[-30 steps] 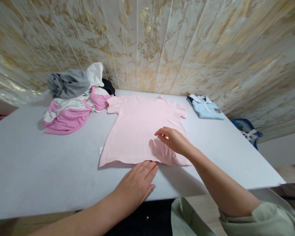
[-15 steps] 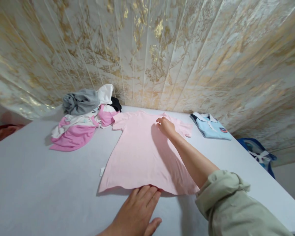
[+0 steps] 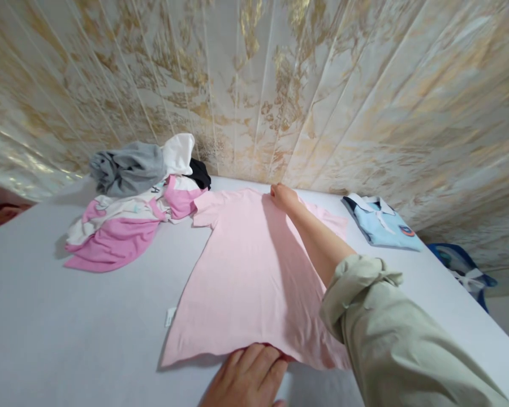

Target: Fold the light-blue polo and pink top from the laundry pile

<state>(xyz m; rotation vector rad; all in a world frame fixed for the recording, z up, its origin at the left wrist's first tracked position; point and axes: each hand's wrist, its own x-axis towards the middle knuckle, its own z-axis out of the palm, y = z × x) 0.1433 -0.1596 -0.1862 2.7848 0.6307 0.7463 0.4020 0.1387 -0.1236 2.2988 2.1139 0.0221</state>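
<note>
A pale pink T-shirt lies spread flat on the white table, neck towards the wall. My right hand reaches far across it and rests on the fabric at the collar, fingers together and curled down onto the cloth. My left hand lies flat at the shirt's bottom hem near the table's front edge, fingers stretched out and touching the hem. A small white label sticks out of the shirt's left side seam.
A heap of clothes lies at the back left: a pink and white garment, a grey one, bits of white and black. A folded light-blue polo shirt sits at the back right. A blue bag stands beyond the table's right edge.
My right hand has slid from the lower middle of the pink shirt up to its collar. My left hand stays flat at the hem. The view has moved closer.
</note>
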